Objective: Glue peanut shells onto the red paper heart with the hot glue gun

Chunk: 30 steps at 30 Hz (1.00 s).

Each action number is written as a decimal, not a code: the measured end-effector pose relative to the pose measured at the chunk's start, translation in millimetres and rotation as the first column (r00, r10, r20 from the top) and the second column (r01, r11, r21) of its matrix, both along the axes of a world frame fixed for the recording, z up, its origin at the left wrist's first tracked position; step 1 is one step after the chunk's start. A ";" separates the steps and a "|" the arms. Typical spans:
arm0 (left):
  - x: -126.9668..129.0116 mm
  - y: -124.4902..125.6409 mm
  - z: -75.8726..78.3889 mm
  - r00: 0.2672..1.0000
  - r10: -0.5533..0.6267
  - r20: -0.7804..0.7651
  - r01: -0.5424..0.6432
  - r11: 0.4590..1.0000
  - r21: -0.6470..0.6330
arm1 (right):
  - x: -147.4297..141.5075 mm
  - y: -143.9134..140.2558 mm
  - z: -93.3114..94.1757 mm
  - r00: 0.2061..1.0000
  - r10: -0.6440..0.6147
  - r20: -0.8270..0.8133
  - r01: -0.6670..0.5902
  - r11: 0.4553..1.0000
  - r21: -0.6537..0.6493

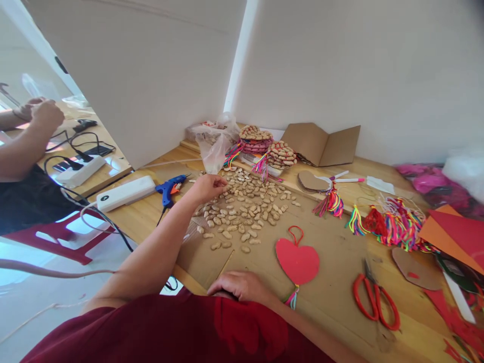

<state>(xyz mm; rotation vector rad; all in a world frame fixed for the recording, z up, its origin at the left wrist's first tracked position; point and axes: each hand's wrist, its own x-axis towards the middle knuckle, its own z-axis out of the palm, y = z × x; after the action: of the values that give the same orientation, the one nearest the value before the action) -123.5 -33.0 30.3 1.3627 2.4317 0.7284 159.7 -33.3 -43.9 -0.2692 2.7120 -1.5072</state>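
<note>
My left hand reaches into a spread of unshelled peanuts, its thumb and fingertips drawn together in a pinch. Whether a peanut sits between them is hidden. Close to my body, my right hand rests at the near edge of the cardboard sheet, fingers loosely bent and nothing visible in them. To its right lies a red paper heart with a red cord loop on top and a small tassel below. The peanuts lie on the cardboard beyond the heart.
A blue glue gun and white power bank lie left; red-handled scissors right. Peanut-covered pieces, a plastic bag and colourful tassels line the back and right. Another person's hands show beyond the partition.
</note>
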 end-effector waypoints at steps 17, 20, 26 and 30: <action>30.9 -17.5 6.0 0.843 -0.298 0.448 0.225 0.952 0.210 | -0.7 3.0 3.4 0.999 -0.001 0.044 0.006 0.992 -0.129; 48.8 -24.7 18.5 0.671 -0.340 0.659 0.190 0.938 0.290 | 0.7 1.5 4.0 0.999 -0.039 0.038 0.044 0.987 -0.152; 84.3 -40.8 23.9 0.425 -0.340 0.839 0.137 0.940 0.311 | 8.7 -4.7 22.9 0.954 -0.272 0.130 0.301 0.861 -0.409; 99.9 -53.5 17.9 0.236 -0.346 0.908 0.082 0.938 0.336 | 8.6 -7.0 28.4 0.887 -0.374 0.272 0.454 0.595 -0.662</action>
<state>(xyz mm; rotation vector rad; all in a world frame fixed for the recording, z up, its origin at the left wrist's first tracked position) -23.5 -86.4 48.2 0.7990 1.1211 1.2848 168.3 -40.3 -15.4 0.4837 2.0292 -2.5795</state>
